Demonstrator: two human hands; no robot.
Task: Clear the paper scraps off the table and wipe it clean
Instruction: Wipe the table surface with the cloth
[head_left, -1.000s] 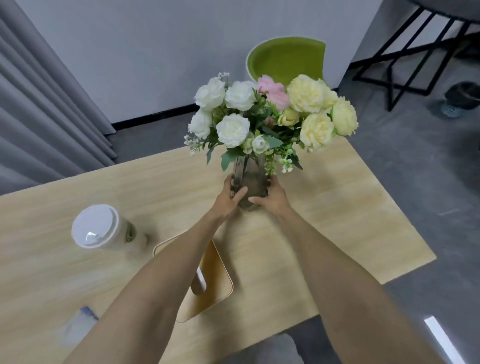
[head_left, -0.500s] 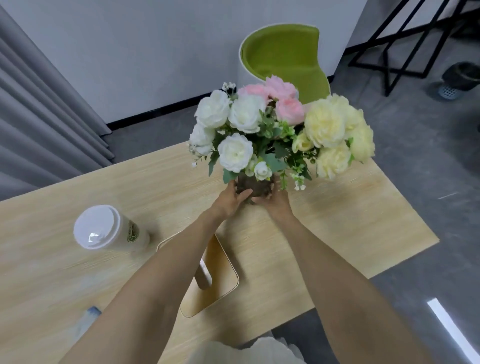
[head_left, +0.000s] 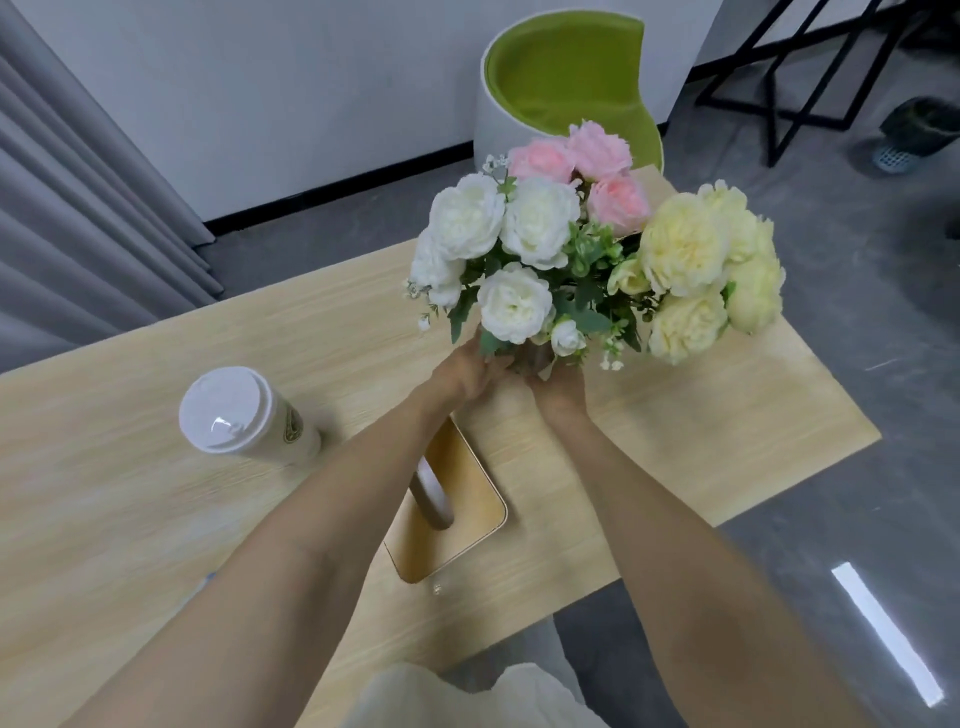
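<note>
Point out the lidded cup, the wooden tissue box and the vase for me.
lidded cup (head_left: 227, 410): head view, on its white lid.
wooden tissue box (head_left: 467, 525): head view, on its top panel right of the slot.
vase (head_left: 535, 358): head view, on the glass showing between both hands.

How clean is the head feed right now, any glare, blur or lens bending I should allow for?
Head view: soft, even light; a small glare spot sits on the cup lid and a bright strip reflects off the floor. Wide-angle bending curves the table edges and the curtain. The flowers look slightly soft, and they hide most of the vase between the left hand and right hand.
</note>
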